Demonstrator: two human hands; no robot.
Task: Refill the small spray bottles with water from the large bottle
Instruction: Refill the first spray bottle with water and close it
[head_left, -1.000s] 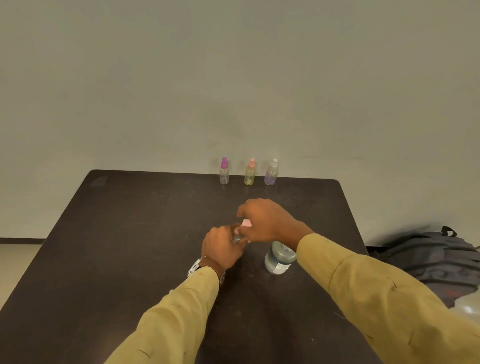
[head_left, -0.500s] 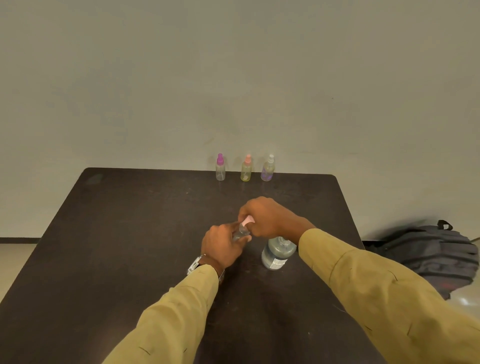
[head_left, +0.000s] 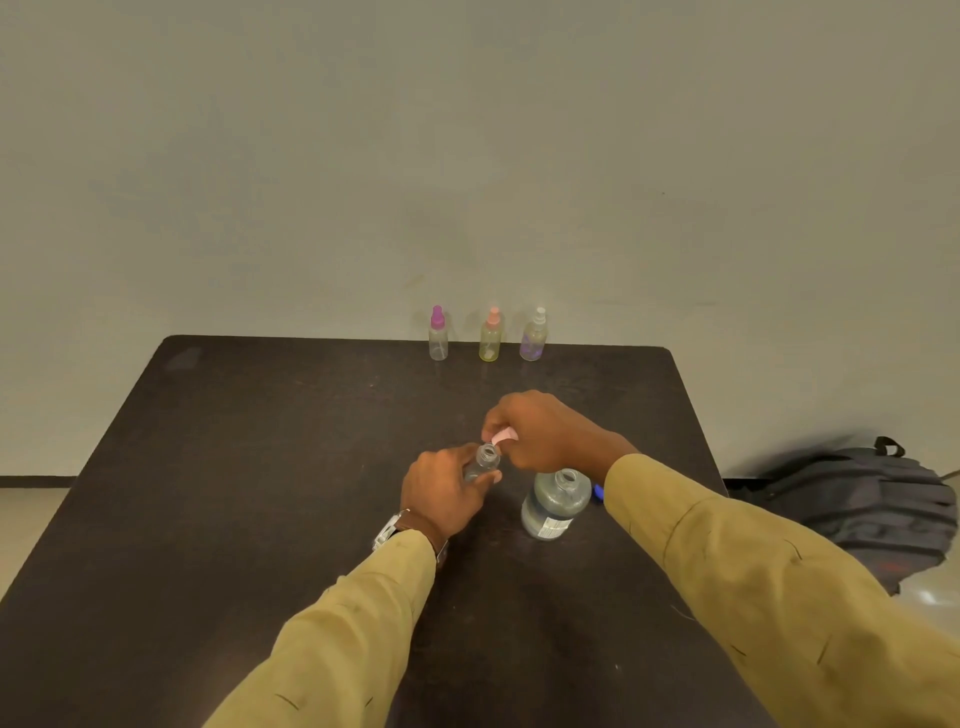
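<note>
Across the lower frame, the dark bench (head_left: 249, 467) is carrying a row of three spray bottles (head_left: 491, 340) along its upper edge. Right of centre, the large bottle (head_left: 553, 509) is standing uncapped. At centre, our left hand (head_left: 444, 496) is wrapping around an open small spray bottle (head_left: 487, 460), while our right hand (head_left: 548, 436) is pinching a pink spray cap (head_left: 505, 435) just above its neck.

Wears long, loose sleeves of mustard-khaki cloth: left sleeve (head_left: 337, 639), right sleeve (head_left: 769, 597). Plain and unprinted, creased with short dark fold lines along both forearms, ending at the wrists. Carries a silvery metal, brown-strapped watch (head_left: 387, 531) on the left wrist, partly tucked under the sleeve end.
</note>
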